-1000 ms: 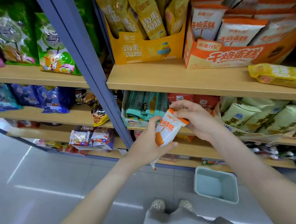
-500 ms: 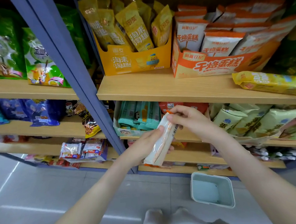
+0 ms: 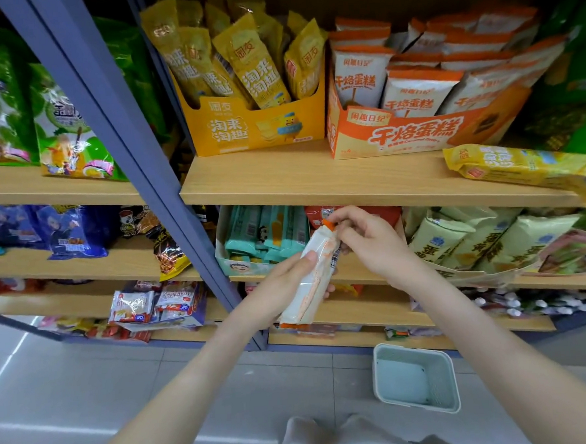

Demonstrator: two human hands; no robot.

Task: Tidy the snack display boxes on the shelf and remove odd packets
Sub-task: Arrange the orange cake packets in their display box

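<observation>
Fingers of my left hand [image 3: 282,287] curl round the lower half of a white-and-orange packet [image 3: 309,284], thumb across its front. My right hand [image 3: 371,242] pinches its orange top end. The packet hangs tilted before the front edge of the middle shelf [image 3: 353,276], below the orange display box [image 3: 416,135] on the upper shelf [image 3: 299,180].

White packet [image 3: 310,279] with orange trim; pale teal basket [image 3: 445,380].
</observation>
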